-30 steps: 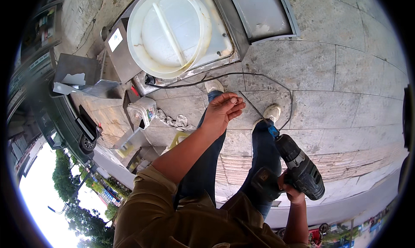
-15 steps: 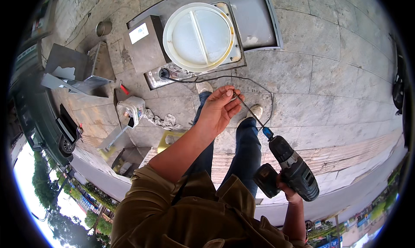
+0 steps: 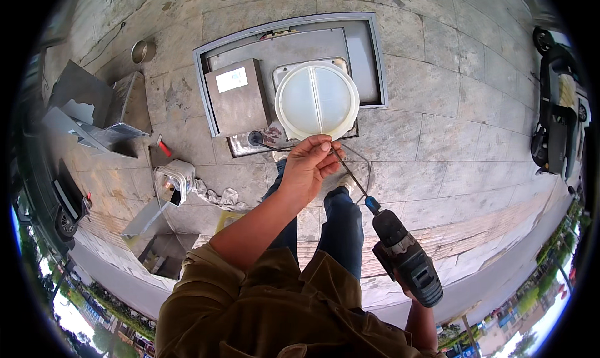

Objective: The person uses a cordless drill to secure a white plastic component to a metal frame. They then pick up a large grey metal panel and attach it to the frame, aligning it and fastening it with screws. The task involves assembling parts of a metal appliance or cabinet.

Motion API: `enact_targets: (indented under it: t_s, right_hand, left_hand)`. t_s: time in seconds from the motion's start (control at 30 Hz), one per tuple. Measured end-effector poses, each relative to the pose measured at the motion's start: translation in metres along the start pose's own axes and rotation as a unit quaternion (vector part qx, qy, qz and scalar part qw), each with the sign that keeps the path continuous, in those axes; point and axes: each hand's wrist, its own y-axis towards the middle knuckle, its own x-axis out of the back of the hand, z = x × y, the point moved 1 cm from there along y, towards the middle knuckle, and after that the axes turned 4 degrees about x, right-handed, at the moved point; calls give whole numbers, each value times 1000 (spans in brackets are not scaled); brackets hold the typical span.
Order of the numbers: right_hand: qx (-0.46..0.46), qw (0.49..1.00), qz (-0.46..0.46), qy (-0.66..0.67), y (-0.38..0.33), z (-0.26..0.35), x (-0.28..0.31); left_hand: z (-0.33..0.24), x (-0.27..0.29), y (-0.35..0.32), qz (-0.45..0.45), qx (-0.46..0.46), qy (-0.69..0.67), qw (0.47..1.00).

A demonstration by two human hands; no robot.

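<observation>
Two bare hands share one black power drill (image 3: 407,261). The left hand (image 3: 306,172) has its grip pinched together, thumb and fingertips meeting at the tip of a long thin bit (image 3: 349,175). The right hand (image 3: 406,289) has its grip around the drill, mostly hidden behind the tool's body. A blue collar (image 3: 372,205) joins bit to drill, which tilts up and leftward just beside the person's right leg (image 3: 344,230). Beyond, a round white tub (image 3: 336,99) sits over a grey-framed metal panel (image 3: 300,42), near a labelled metal box (image 3: 240,111). Farther left, on paved ground (image 3: 437,130), are a crumpled cloth (image 3: 220,197) and a plastic container (image 3: 181,175).
</observation>
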Motion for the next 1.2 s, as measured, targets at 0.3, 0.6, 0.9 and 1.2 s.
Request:
enact_targets:
  t_s: [0.3, 0.6, 0.9, 1.2]
  right_hand:
    - [204, 963, 22, -173, 91, 44, 47]
    - [26, 985, 143, 99, 158, 46, 93]
    - [-195, 891, 235, 335, 171, 13, 102]
    - [-44, 972, 230, -19, 186, 67, 86]
  left_hand:
    - [-48, -25, 16, -18, -47, -65, 997]
    - [-23, -18, 19, -94, -28, -153, 983]
    - [26, 11, 1, -177, 21, -195, 965]
    - [-26, 11, 10, -182, -75, -180, 964]
